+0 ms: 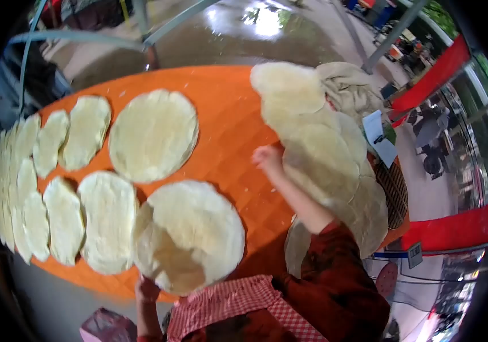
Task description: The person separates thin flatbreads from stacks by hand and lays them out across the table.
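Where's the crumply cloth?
In the head view, the crumpled cloth is at the upper right of the orange table, beside the overlapping flatbreads, just above the white paper.

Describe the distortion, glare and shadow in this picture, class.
Head view: wide-angle distortion seems to bow the flat orange tabletop; head view: white glare bounces off the shiny grey-brown floor; head view: shadow darkens the orange beside the dark red patterned sleeve.

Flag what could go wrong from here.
The near round flatbread, by the left hand, lies close to the edge of the orange table, so a pull might drag it off. The right forearm crosses the overlapping flatbreads and could brush them out of place.
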A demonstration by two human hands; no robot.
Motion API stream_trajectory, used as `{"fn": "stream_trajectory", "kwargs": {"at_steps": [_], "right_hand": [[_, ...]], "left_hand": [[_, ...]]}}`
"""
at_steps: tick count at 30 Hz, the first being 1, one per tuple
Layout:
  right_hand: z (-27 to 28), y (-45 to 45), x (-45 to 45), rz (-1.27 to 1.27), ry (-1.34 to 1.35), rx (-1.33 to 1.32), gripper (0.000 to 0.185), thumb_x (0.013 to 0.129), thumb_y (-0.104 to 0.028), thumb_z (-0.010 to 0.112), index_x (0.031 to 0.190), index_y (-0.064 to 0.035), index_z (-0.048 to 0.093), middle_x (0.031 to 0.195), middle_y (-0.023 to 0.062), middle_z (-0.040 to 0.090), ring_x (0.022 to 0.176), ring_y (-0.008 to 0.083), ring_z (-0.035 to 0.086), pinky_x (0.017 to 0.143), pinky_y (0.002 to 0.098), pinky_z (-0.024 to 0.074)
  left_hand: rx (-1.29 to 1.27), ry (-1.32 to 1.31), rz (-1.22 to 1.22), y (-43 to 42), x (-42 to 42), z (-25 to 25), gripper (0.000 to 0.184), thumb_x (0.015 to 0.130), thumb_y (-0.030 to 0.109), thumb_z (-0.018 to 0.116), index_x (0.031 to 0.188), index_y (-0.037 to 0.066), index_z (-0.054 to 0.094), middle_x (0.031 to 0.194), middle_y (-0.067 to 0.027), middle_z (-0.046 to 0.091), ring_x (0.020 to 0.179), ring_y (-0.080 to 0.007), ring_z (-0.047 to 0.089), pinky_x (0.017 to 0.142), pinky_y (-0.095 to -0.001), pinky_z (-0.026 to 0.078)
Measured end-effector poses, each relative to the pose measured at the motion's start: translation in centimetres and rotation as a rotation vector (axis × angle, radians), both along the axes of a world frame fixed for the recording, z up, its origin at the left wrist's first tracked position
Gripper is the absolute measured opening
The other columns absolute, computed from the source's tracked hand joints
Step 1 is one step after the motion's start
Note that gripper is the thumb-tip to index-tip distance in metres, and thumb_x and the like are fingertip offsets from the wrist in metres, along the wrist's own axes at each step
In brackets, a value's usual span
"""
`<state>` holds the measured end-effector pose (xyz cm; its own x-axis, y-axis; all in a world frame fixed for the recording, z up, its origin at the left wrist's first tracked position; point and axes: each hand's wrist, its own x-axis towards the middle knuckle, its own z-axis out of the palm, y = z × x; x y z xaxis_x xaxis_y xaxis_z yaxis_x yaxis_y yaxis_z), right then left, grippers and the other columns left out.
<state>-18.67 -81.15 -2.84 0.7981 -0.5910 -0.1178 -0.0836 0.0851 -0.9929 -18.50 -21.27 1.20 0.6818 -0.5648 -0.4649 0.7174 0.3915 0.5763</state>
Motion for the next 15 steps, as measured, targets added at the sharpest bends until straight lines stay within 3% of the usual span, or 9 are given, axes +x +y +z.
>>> {"fn": "stream_trajectory", "kwargs": {"at_steps": [1,2,3,4,5,7,9,12,15], "right_hand": [[5.3,9.6,-0.6,0.103,0.123,-0.094,0.007,0.087,-0.007,0.056,0.082,-0.0055,0.062,0.075,0.0008,0.060,0.071,0.0132,0.060,0.063,0.0261,0.0495],[4.5,15.7,-1.3,0.345,0.058,-0.146,0.013,0.088,-0.012,0.064,0.094,-0.0015,0.060,0.087,0.0035,0.064,0.083,0.0141,0.063,0.073,0.0277,0.0512],[5.3,22.1,-2.3,0.449,0.070,-0.135,0.036,0.086,-0.025,0.069,0.108,0.0006,0.058,0.104,0.0102,0.064,0.097,0.0191,0.062,0.084,0.0318,0.0505],[6.5,26.6,-3.0,0.579,0.057,-0.306,0.053,0.085,-0.036,0.070,0.118,0.0027,0.054,0.117,0.0167,0.059,0.107,0.0259,0.059,0.091,0.0363,0.0475],[8.6,30.4,-3.2,0.676,0.126,-0.280,0.067,0.083,-0.045,0.068,0.125,0.0044,0.050,0.123,0.0223,0.055,0.115,0.0337,0.053,0.098,0.0398,0.0426],[9.2,35.5,-3.6,0.663,0.132,-0.220,0.075,0.082,-0.048,0.068,0.130,0.0045,0.045,0.126,0.0252,0.052,0.121,0.0356,0.049,0.100,0.0407,0.0408],[5.5,38.0,-2.8,0.604,0.060,-0.264,0.074,0.084,-0.043,0.067,0.134,0.0056,0.040,0.124,0.0273,0.053,0.118,0.0367,0.052,0.099,0.0416,0.0419],[8.0,38.7,-2.1,0.530,0.223,-0.049,0.062,0.087,-0.031,0.063,0.131,0.0073,0.041,0.116,0.0255,0.058,0.105,0.0343,0.060,0.091,0.0399,0.0475],[8.1,38.5,-2.4,0.472,0.112,-0.262,0.057,0.089,-0.028,0.061,0.129,0.0074,0.042,0.114,0.0233,0.060,0.092,0.0310,0.065,0.083,0.0379,0.0507]], "left_hand": [[-0.068,-0.127,-0.049,-0.1,-0.2,0.2,0.088,0.080,0.046,0.063,0.150,0.012,0.021,0.147,-0.0113,0.036,0.135,-0.0346,0.033,0.107,-0.0538,0.034],[-0.136,0.015,0.002,-0.5,-0.1,-0.5,0.077,0.087,0.047,0.054,0.149,0.011,0.025,0.148,-0.0112,0.036,0.136,-0.0328,0.033,0.109,-0.0536,0.031],[-0.201,0.077,0.007,-1.5,-0.1,0.8,0.069,0.092,0.048,0.045,0.147,0.010,0.028,0.148,-0.0115,0.036,0.136,-0.0312,0.033,0.110,-0.0531,0.029],[-0.125,0.037,-0.023,-1.8,0.2,0.1,0.065,0.095,0.047,0.042,0.146,0.010,0.030,0.147,-0.0112,0.037,0.135,-0.0307,0.036,0.110,-0.0521,0.030],[-0.114,-0.069,-0.087,-2.3,0.2,0.6,0.063,0.095,0.046,0.043,0.145,0.010,0.031,0.145,-0.0106,0.039,0.133,-0.0290,0.037,0.108,-0.0515,0.033],[-0.070,-0.070,-0.161,-4.2,0.9,3.7,0.057,0.096,0.033,0.047,0.145,0.011,0.029,0.140,-0.0084,0.045,0.125,-0.0247,0.047,0.097,-0.0447,0.045],[0.074,-0.114,-0.146,-5.1,0.8,4.2,0.053,0.093,0.015,0.056,0.142,0.010,0.035,0.134,-0.0074,0.049,0.120,-0.0206,0.051,0.093,-0.0379,0.048],[0.119,-0.227,-0.168,-5.7,1.2,4.2,0.051,0.090,0.009,0.062,0.136,0.008,0.042,0.128,-0.0058,0.054,0.113,-0.0180,0.055,0.090,-0.0341,0.049],[0.150,-0.266,-0.212,-5.5,1.5,4.9,0.046,0.090,0.010,0.062,0.133,0.007,0.046,0.123,-0.0054,0.057,0.108,-0.0164,0.057,0.088,-0.0313,0.050]]}}
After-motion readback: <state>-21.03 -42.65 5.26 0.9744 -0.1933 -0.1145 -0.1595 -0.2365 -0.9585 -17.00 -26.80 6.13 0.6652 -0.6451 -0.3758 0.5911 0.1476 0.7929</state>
